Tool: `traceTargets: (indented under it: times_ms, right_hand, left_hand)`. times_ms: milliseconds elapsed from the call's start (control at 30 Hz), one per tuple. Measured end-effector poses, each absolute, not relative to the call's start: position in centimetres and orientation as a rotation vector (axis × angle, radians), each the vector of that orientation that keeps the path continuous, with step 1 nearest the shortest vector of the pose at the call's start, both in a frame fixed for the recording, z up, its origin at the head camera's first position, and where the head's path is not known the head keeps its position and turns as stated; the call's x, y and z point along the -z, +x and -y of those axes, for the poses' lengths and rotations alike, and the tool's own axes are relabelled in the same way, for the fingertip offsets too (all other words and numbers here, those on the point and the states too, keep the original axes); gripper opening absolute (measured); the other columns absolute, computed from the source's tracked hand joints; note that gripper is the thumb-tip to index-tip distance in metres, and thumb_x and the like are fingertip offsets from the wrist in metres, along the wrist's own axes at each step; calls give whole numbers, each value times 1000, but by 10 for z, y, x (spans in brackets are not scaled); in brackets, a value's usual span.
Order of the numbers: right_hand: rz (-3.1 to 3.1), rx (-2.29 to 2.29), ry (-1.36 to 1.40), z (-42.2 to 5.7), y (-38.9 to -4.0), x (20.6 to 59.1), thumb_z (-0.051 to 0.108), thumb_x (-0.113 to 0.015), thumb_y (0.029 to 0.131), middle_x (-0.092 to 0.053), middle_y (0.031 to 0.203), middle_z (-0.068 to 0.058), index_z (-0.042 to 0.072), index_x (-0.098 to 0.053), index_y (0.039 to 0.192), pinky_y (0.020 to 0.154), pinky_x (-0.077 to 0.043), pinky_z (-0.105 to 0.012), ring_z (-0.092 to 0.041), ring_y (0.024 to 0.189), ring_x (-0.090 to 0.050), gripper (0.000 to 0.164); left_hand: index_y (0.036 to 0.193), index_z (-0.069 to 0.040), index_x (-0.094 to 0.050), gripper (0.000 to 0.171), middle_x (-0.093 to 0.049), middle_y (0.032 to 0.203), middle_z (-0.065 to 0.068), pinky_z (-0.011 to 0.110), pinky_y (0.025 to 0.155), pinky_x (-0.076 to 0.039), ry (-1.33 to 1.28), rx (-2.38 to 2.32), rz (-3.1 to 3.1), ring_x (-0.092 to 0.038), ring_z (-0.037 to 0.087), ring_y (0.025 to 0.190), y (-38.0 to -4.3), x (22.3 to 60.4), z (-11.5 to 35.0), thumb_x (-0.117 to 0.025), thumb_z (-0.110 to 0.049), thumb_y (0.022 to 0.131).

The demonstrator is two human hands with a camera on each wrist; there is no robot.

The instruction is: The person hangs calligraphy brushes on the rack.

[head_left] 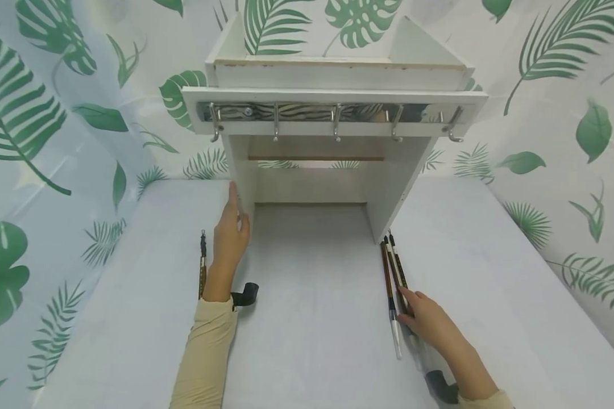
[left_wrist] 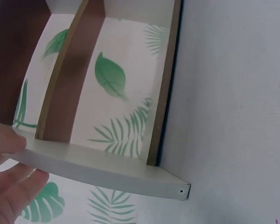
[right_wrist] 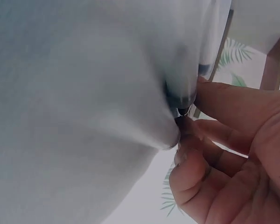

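Note:
A white wooden rack (head_left: 307, 79) with a row of metal hooks stands on the white table. My left hand (head_left: 230, 238) holds the edge of its left side panel (left_wrist: 98, 175), thumb on one face and fingers on the other. Several calligraphy brushes (head_left: 387, 272) with dark handles and clear caps (right_wrist: 182, 77) lie by the foot of the right panel. My right hand (head_left: 430, 321) pinches brushes there between thumb and fingers; how many is hidden. Another brush (head_left: 202, 264) lies left of my left hand, partly covered by the forearm.
Metal hooks (head_left: 336, 122) jut from the rack's front rail. Inside the rack runs a brown-edged crossbar (head_left: 314, 158). Leaf-printed sheeting (head_left: 542, 113) surrounds the white tabletop (head_left: 307, 329) at the back and sides. A black wrist camera (head_left: 245, 294) sits at my left wrist.

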State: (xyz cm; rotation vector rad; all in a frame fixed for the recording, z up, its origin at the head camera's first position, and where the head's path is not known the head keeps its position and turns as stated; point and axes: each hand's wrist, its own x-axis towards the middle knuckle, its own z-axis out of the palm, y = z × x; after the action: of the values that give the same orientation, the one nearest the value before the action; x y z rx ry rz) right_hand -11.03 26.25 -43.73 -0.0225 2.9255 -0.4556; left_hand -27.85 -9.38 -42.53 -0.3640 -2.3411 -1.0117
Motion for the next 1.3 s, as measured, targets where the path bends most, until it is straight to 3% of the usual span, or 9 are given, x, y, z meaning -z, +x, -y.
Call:
traceTargets:
  times_ms: [200, 367, 600, 1100, 1300]
  right_hand:
    - [-2891, 504, -27, -260, -113, 435, 8, -65, 80, -61, 85, -14, -8, -42, 129, 59, -54, -35, -21, 71, -61, 57]
    - [-2866, 586, -26, -261, -115, 436, 4, -61, 79, -55, 74, -5, -5, -37, 134, 50, -44, -26, -13, 60, -50, 61]
    - [-2853, 691, 43, -269, -115, 438, 4, -58, 78, -49, 69, -4, 2, -29, 141, 48, -38, -25, -14, 59, -44, 69]
    - [-2888, 887, 109, -281, -109, 432, 2, -50, 83, -56, 79, -10, 2, -7, 146, 49, -45, -23, -13, 60, -51, 76]
    - [-2980, 942, 98, -276, -107, 420, 2, -49, 85, -57, 82, -12, 3, -5, 146, 50, -45, -22, -12, 61, -52, 75]
  left_hand:
    - [148, -17, -9, 67, -39, 141, 16, 42, 81, -52, -340, 1001, 2393, -59, 33, 102, -283, 429, 94, -47, -9, 94]
    - [148, -15, -11, 65, -44, 137, 19, 43, 79, -53, -319, 950, 2401, -60, 35, 99, -283, 433, 93, -47, -9, 94]
    - [147, -11, -12, 65, -43, 137, 19, 42, 79, -53, -325, 919, 2399, -59, 35, 101, -282, 434, 91, -47, -7, 94]
    - [148, -13, -12, 66, -42, 138, 19, 42, 88, -50, -331, 947, 2396, -55, 34, 110, -281, 434, 92, -48, -6, 93]
    - [148, -12, -12, 66, -42, 138, 18, 42, 87, -50, -328, 949, 2397, -56, 35, 109, -281, 434, 92, -48, -7, 93]
